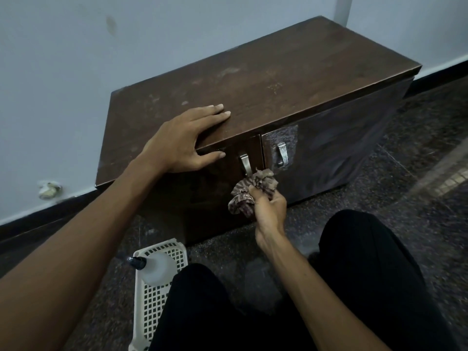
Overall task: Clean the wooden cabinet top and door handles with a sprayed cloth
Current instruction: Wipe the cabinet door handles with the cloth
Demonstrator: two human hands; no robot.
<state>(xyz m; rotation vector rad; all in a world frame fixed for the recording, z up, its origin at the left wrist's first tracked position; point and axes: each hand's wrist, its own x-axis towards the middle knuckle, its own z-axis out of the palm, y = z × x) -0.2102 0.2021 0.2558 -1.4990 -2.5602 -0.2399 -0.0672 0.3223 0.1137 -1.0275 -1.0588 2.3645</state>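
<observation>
Two hands: R fingers (pixel 263 196) clench cloth (pixel 249 192) at handle (pixel 245 164); L fingers (pixel 215 115) flat on cabinet top (pixel 291 79).

Likely home room: low wooden cabinet (pixel 266 79) against painted wall (pixel 63 59), dark speckled stone floor (pixel 417 173).

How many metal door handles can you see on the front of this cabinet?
2. The left handle is beside the door seam, just above the cloth in the right hand; the right handle is across the seam. None appears hidden.
</observation>
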